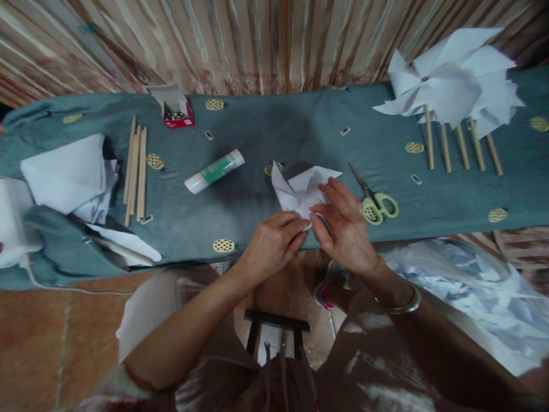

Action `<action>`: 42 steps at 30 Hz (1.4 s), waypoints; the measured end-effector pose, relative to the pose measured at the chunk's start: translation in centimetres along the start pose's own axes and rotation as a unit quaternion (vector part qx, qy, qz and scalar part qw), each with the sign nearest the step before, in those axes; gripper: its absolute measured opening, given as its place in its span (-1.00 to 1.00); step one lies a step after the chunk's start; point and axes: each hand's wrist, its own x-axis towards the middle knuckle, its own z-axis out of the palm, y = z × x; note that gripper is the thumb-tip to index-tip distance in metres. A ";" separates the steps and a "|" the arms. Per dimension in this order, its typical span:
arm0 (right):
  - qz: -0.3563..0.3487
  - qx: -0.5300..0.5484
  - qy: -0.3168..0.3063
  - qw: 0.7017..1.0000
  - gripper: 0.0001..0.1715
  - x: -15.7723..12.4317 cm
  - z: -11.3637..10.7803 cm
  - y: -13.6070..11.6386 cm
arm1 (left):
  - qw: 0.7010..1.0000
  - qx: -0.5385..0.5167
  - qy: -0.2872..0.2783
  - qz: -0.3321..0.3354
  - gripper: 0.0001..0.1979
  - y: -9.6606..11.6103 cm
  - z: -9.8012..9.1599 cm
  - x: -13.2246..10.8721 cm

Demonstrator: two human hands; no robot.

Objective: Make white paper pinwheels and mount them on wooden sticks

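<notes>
A white paper pinwheel (302, 197) with folded points lies near the front edge of the table. My left hand (277, 237) pinches its lower edge between thumb and fingers. On the right side of the paper rests my right hand (345, 226), its fingers spread over one blade and its thumb at the lower edge. Scissors with light green handles (377, 203) lie just right of my right hand. A green and white glue stick (215, 170) lies to the left of the paper.
Wooden sticks (135, 171), a white paper stack (66, 171) and an open red box of small metal pieces (178, 113) are on the left. Finished pinwheels on sticks (454, 80) lie at the back right. A plastic bag (476, 292) sits below the table's right edge.
</notes>
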 end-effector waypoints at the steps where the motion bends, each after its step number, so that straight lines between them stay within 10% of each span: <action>1: 0.003 -0.001 -0.002 1.000 -0.85 0.0 0.0 0.0 | 1.000 -0.007 0.001 -0.003 -0.83 0.0 0.0 0.0; 42: 0.016 0.007 -0.074 0.997 -0.48 0.3 -0.6 -0.4 | 0.999 0.004 0.002 -0.045 -0.83 0.1 0.2 0.2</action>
